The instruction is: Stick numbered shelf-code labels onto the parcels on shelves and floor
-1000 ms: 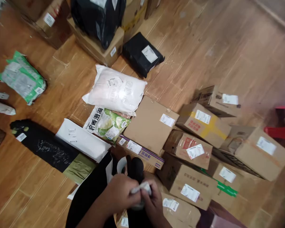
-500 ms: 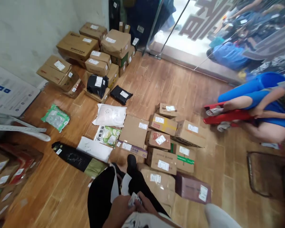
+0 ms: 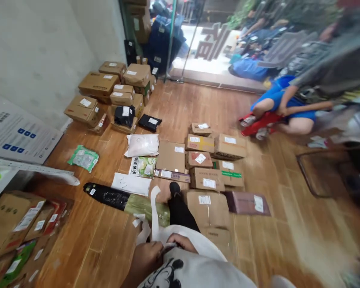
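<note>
My left hand (image 3: 150, 254) and my right hand (image 3: 183, 242) are close together at the bottom, in front of a light shirt with a cartoon print. Both have their fingers curled closed on a white paper strip (image 3: 155, 214). One end of it stands up and curls over beyond the left hand, while another length hangs beside that hand. The part between my fingers is mostly hidden. Just past the hands lies a long black and olive wrapped parcel (image 3: 108, 197), with a white packet (image 3: 131, 184) behind it. Labelled cardboard boxes (image 3: 207, 206) stand to the right of my black trouser leg.
Stacked boxes (image 3: 99, 85) stand by the wall at back left. More parcels (image 3: 12, 222) lie at lower left under a white shelf (image 3: 6, 188). A person in blue shorts (image 3: 300, 116) sits low at right near a metal frame (image 3: 301, 176). Glass doors (image 3: 192, 44) close off the back.
My view has shifted, bringing more of the lower-left parcels and the seated person into sight. My hands remain together, and the paper strip now stands up taller. One leg has gone out of sight.
</note>
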